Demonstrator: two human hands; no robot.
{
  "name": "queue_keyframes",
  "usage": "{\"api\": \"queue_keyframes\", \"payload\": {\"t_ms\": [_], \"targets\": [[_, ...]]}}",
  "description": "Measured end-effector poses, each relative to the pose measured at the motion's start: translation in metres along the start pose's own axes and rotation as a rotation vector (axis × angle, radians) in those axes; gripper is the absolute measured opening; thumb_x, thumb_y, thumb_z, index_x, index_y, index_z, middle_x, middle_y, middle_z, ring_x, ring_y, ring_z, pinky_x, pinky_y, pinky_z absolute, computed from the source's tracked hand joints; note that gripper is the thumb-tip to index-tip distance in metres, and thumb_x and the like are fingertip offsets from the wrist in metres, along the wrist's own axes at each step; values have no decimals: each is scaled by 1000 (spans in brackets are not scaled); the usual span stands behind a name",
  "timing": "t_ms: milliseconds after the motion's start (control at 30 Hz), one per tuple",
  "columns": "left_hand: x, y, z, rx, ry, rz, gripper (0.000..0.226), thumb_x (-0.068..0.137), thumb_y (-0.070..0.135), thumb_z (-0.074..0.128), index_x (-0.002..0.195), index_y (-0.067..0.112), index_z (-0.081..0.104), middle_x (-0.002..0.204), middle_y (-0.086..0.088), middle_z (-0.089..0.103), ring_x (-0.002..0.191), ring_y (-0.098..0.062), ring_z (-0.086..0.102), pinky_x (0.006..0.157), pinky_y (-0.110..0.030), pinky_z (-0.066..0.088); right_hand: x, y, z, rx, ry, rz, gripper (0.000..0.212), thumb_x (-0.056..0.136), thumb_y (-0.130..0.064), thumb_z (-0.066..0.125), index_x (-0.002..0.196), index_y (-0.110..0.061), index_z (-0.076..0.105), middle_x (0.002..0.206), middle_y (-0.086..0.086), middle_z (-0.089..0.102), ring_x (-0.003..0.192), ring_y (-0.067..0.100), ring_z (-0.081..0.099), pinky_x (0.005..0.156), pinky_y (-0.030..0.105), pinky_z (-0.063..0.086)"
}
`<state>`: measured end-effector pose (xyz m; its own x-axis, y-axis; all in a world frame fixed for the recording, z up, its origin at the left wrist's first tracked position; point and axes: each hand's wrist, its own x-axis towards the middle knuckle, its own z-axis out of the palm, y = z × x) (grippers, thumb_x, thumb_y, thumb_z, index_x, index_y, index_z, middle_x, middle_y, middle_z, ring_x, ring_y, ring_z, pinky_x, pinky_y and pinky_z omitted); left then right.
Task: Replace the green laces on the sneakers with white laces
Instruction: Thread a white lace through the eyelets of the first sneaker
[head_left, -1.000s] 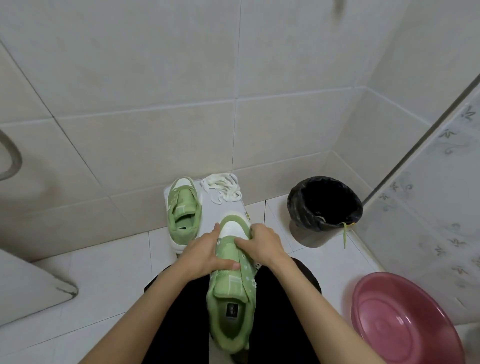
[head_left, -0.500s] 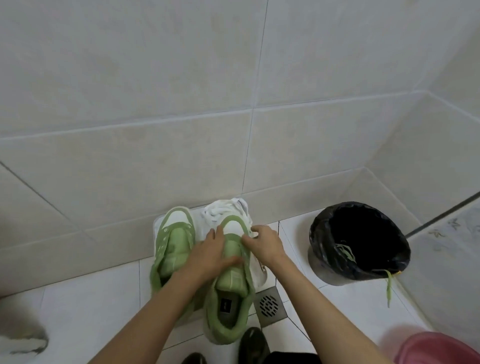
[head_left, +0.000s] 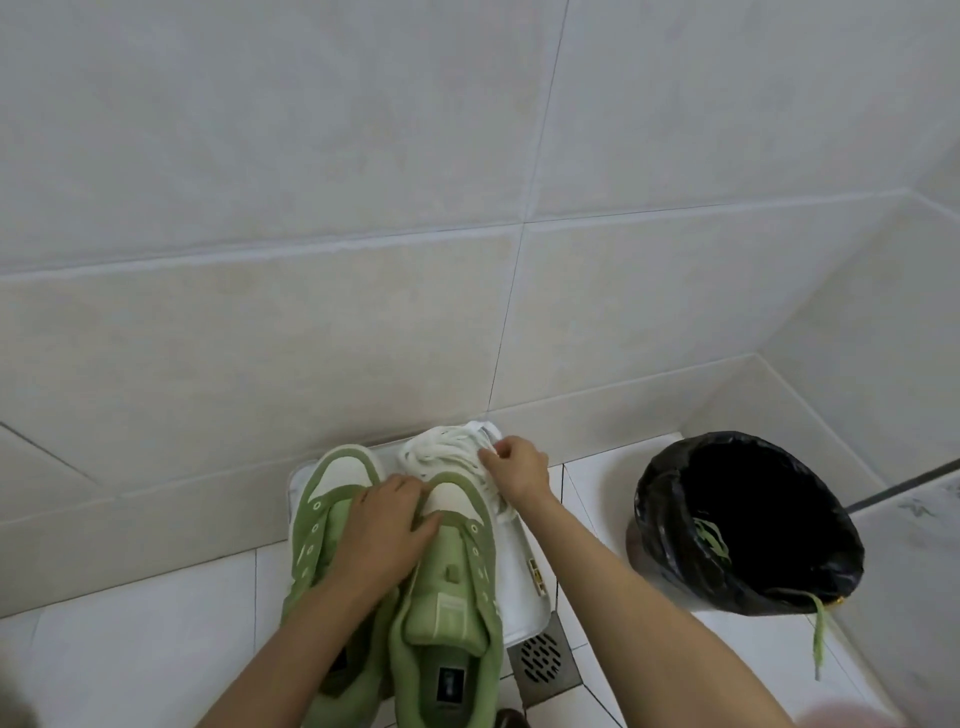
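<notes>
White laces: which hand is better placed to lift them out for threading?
Right. The right hand pinches the white laces at the pile's edge, while the left hand lies flat across both sneakers, farther from the pile.

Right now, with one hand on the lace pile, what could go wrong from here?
1. The white laces lie in a tangled heap; the right hand, pinching its edge, may drag the whole bundle up.
2. The floor drain sits right beside the white tray; a trailing lace end could land on its grille.
3. The left hand only rests on the sneakers, so they could shift on the tray.
</notes>
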<state>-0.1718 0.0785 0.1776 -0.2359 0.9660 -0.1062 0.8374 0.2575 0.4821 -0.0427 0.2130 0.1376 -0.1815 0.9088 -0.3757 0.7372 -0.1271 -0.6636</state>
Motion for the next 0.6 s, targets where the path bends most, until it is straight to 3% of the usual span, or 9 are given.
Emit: {"api": "queue_keyframes", "payload": {"t_ms": [67, 200, 267, 367, 433, 500, 600], "targets": [[3, 0, -5, -96, 9, 11, 37, 94, 34, 53, 128, 18, 53, 128, 0, 53, 114, -18, 51, 97, -30, 37, -2, -10, -2, 64, 72, -137, 20, 94, -28, 56, 97, -14, 70, 101, 3, 69, 111, 25, 49, 92, 34, 40], [10, 10, -36, -400, 163, -47, 48, 94, 20, 57, 139, 11, 41, 140, -8, 42, 126, -23, 44, 100, -28, 34, -27, -49, -29, 309, -37, -484, 15, 94, -18, 59, 89, -9, 69, 78, -3, 68, 77, 10, 63, 78, 31, 49], [16, 19, -60, -499, 252, -39, 55, 94, 14, 57, 143, 7, 34, 146, -11, 35, 133, -24, 38, 109, -32, 31, -43, -75, -49, 369, -59, -576, 10, 94, -15, 59, 89, -13, 68, 71, -7, 65, 69, -1, 61, 70, 17, 46], [26, 34, -98, -512, 289, 45, 56, 95, 14, 56, 145, 10, 32, 148, -7, 34, 137, -17, 32, 107, -18, 22, -64, -111, -76, 336, -116, -682, 10, 94, -13, 58, 94, -12, 68, 71, -3, 64, 67, -1, 58, 68, 11, 43], [29, 41, -121, -526, 283, 78, 43, 94, 13, 56, 136, 10, 47, 137, -5, 50, 130, -18, 43, 102, -17, 28, -77, -129, -90, 324, -160, -729, 12, 95, -13, 57, 95, -8, 69, 74, 1, 64, 71, 5, 59, 72, 15, 45], [26, 47, -139, -546, 274, 93, 22, 93, 12, 57, 114, 8, 63, 112, -3, 65, 112, -19, 58, 93, -21, 39, -89, -143, -100, 360, -159, -749, 13, 95, -11, 57, 96, -5, 68, 73, 2, 64, 70, 4, 60, 71, 14, 45], [16, 50, -152, -631, 178, 145, 11, 93, 14, 59, 103, 13, 64, 104, 0, 66, 100, -10, 60, 92, -20, 41, -101, -159, -109, 484, -112, -743, 12, 95, -8, 56, 92, -9, 67, 72, -2, 64, 67, 0, 60, 70, 16, 48]]}}
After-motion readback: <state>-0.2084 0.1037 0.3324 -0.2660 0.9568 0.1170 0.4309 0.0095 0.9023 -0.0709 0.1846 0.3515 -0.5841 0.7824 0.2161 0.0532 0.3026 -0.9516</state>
